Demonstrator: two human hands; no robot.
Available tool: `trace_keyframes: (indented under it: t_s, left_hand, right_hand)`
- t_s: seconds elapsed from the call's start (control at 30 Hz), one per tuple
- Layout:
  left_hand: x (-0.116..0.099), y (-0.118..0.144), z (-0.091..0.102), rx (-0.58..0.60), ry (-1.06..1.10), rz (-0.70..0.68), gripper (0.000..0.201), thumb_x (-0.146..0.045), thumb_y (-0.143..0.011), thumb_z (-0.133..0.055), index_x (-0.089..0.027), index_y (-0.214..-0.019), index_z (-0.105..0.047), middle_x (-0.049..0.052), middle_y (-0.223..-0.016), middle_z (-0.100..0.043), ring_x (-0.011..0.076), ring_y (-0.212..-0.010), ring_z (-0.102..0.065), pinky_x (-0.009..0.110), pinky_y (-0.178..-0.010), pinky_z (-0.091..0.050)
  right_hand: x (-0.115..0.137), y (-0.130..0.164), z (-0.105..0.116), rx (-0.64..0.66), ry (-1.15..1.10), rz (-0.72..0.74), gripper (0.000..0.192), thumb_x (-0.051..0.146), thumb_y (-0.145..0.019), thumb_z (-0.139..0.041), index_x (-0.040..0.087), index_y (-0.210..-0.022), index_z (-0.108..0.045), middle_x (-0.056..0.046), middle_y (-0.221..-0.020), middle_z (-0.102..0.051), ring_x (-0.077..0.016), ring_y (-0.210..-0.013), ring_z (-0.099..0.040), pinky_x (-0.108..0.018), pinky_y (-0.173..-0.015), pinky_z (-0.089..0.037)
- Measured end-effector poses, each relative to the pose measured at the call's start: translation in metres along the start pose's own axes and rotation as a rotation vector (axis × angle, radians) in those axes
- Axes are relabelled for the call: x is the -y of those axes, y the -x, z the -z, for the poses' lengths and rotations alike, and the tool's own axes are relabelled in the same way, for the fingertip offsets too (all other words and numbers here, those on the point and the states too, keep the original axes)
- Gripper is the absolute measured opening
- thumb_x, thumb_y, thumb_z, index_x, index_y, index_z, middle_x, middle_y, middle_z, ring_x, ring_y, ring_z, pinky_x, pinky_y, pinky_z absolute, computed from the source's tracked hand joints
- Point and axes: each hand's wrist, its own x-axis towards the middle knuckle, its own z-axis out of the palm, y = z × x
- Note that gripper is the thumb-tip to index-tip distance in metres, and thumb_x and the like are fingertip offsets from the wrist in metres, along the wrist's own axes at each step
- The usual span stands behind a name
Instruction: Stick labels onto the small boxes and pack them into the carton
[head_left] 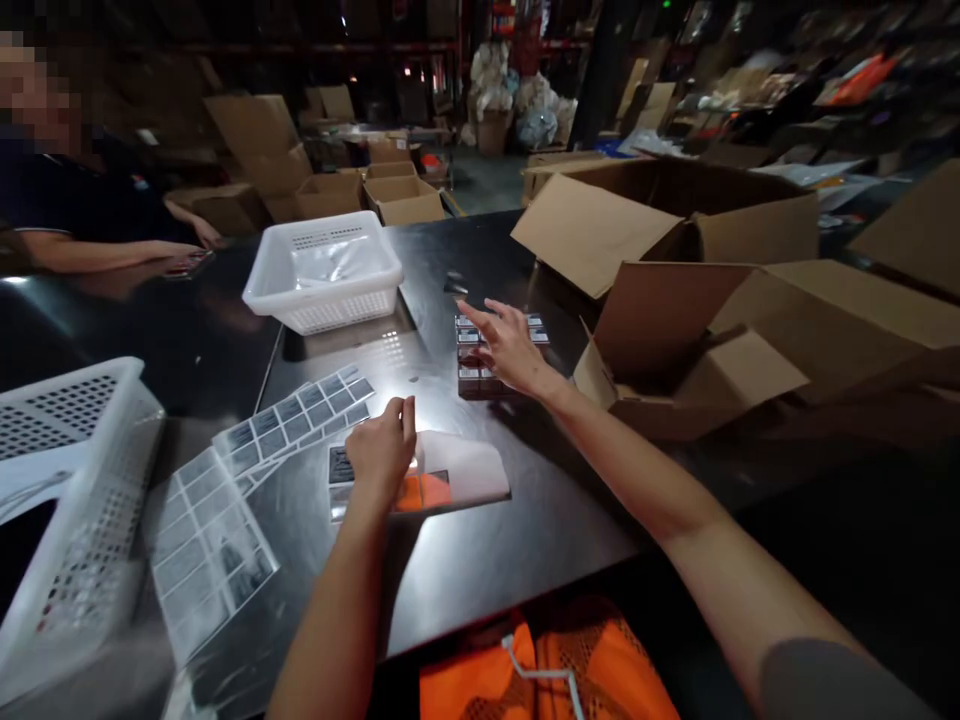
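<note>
My left hand (pixel 381 448) rests with curled fingers on a label sheet (pixel 457 472) whose white backing curls up at the right; it pinches the sheet's upper edge. My right hand (pixel 508 347) reaches forward with fingers spread, hovering over and touching a stack of small dark boxes (pixel 471 375) laid in rows on the dark metal table (pixel 525 520). Two more sheets of grey labels (pixel 300 415) lie to the left of my left hand.
A white plastic basket (pixel 324 270) stands behind the labels, another white basket (pixel 67 500) at the near left. Open cardboard cartons (pixel 697 340) crowd the right side. Another person's arms (pixel 112 250) rest on the table at far left. Orange mesh fabric (pixel 540 670) hangs at the near edge.
</note>
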Motion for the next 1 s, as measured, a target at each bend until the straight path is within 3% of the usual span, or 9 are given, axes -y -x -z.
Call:
trace_keyframes:
  t_s: [0.17,0.3,0.43,0.6,0.83,0.93,1.0]
  left_hand:
    - [-0.003,0.004,0.004,-0.007,0.024,-0.007,0.044,-0.047,-0.102,-0.033,-0.025,-0.106,-0.071,0.010,-0.084,-0.075,0.0263,-0.077,-0.069,0.030,-0.061,-0.029]
    - [-0.001,0.004,0.004,-0.026,0.070,-0.026,0.044,-0.048,-0.102,-0.035,-0.026,-0.112,-0.071,0.010,-0.084,-0.076,0.0265,-0.079,-0.071,0.030,-0.061,-0.028]
    - [0.000,0.003,0.001,-0.012,0.146,-0.094,0.042,-0.048,-0.101,-0.038,-0.028,-0.119,-0.070,0.008,-0.081,-0.076,0.0254,-0.078,-0.071,0.030,-0.062,-0.028]
    - [-0.002,0.004,-0.004,0.007,0.171,-0.176,0.040,-0.047,-0.101,-0.039,-0.028,-0.119,-0.069,0.007,-0.078,-0.075,0.0242,-0.076,-0.070,0.030,-0.062,-0.028]
    - [-0.003,0.004,-0.006,0.007,0.222,-0.160,0.036,-0.043,-0.100,-0.044,-0.026,-0.117,-0.070,0.006,-0.073,-0.073,0.0217,-0.074,-0.068,0.028,-0.063,-0.030]
    - [-0.001,0.004,-0.005,-0.027,0.424,-0.140,0.035,-0.044,-0.097,-0.052,-0.025,-0.120,-0.069,0.004,-0.080,-0.075,0.0175,-0.067,-0.065,0.027,-0.065,-0.035]
    - [0.000,0.005,-0.005,-0.032,0.649,-0.140,0.045,-0.047,-0.089,-0.063,-0.024,-0.129,-0.063,0.004,-0.096,-0.076,0.0122,-0.057,-0.057,0.026,-0.064,-0.038]
  right_hand:
    - [-0.011,-0.013,-0.020,0.088,0.107,0.059,0.074,0.007,-0.088,-0.049,0.012,-0.157,-0.021,-0.019,-0.139,-0.060,-0.0308,-0.146,-0.036,-0.061,-0.119,-0.009]
    - [-0.009,-0.008,-0.027,0.023,0.016,-0.027,0.081,0.009,-0.080,-0.052,0.012,-0.155,-0.021,-0.014,-0.115,-0.070,-0.0306,-0.130,-0.052,-0.060,-0.117,-0.016]
    - [-0.010,-0.006,-0.031,0.001,-0.047,-0.047,0.089,0.010,-0.074,-0.055,0.011,-0.153,-0.014,-0.006,-0.098,-0.069,-0.0249,-0.104,-0.064,-0.056,-0.117,-0.021]
    - [-0.011,-0.009,-0.033,0.022,-0.069,-0.033,0.088,0.012,-0.073,-0.057,0.013,-0.152,-0.018,-0.017,-0.126,-0.061,-0.0298,-0.115,-0.060,-0.058,-0.113,-0.025]
    - [-0.012,-0.010,-0.028,0.016,-0.051,-0.051,0.087,0.009,-0.071,-0.056,0.013,-0.152,-0.021,-0.016,-0.122,-0.066,-0.0311,-0.122,-0.055,-0.060,-0.114,-0.019]
    - [-0.004,0.002,-0.029,-0.085,-0.094,0.054,0.075,0.011,-0.073,-0.055,0.014,-0.145,-0.034,-0.014,-0.118,-0.067,-0.0296,-0.113,-0.061,-0.059,-0.113,-0.022]
    - [0.009,0.015,-0.033,-0.122,-0.124,0.119,0.056,0.013,-0.077,-0.054,0.019,-0.132,-0.047,-0.011,-0.115,-0.068,-0.0276,-0.108,-0.063,-0.057,-0.111,-0.026]
